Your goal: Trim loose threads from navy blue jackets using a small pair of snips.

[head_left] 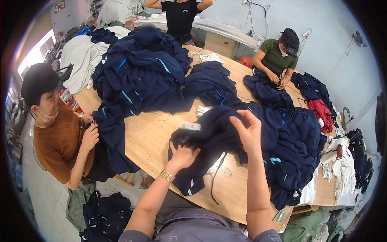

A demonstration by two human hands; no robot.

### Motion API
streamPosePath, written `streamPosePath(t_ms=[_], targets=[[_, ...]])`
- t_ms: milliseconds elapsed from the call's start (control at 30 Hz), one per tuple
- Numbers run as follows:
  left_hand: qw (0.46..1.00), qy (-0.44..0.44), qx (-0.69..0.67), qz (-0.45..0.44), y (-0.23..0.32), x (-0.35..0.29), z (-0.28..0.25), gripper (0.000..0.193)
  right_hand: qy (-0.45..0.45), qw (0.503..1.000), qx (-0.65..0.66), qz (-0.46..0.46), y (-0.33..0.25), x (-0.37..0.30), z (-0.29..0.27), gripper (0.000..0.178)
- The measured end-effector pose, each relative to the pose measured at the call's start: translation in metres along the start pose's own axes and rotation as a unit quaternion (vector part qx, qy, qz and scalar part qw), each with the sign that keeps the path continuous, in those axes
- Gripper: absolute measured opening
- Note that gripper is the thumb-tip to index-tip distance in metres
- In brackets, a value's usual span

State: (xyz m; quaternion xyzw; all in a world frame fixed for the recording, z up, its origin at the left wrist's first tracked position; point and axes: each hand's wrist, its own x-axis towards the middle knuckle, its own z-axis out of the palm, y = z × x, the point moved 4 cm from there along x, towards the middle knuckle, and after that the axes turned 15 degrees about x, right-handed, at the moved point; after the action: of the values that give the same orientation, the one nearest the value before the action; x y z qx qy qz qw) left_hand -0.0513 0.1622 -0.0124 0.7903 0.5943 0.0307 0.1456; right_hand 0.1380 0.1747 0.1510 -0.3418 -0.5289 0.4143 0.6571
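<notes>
A navy garment (213,127) with a white label (190,126) lies bunched before me on the wooden table. My left hand (183,157), a gold-coloured band at its wrist, rests on the near part of the cloth, thumb and fingers spread. At the garment's right side my right hand (249,131) is raised, with thumb and fingers pinching the upper fold. A dark cord (217,179) trails over the table between my forearms. The fabric partly hides the left fingertips.
A big navy garment heap (141,72) stands at the far left, another pile (292,141) at my right. A person in brown (60,149) handles a navy garment at left; a person in green (278,56) works far right. Another person (181,18) stands behind the table.
</notes>
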Motion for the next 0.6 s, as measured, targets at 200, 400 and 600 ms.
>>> streamPosePath(t_ms=[200, 400, 600], targets=[[0.994, -0.032, 0.099, 0.024, -0.017, -0.02, -0.014, 0.05, 0.078, 0.911, -0.332, -0.231, -0.03, 0.008, -0.025, 0.013], [0.885, 0.411, 0.144, 0.164, -0.043, -0.082, -0.134, 0.034, 0.16, 0.865, -0.412, -0.236, -0.031, 0.01, -0.075, 0.011], [0.836, 0.486, 0.22, 0.127, -0.041, -0.1, -0.196, 0.041, 0.178, 0.887, -0.357, -0.232, -0.034, 0.009, -0.052, 0.009]])
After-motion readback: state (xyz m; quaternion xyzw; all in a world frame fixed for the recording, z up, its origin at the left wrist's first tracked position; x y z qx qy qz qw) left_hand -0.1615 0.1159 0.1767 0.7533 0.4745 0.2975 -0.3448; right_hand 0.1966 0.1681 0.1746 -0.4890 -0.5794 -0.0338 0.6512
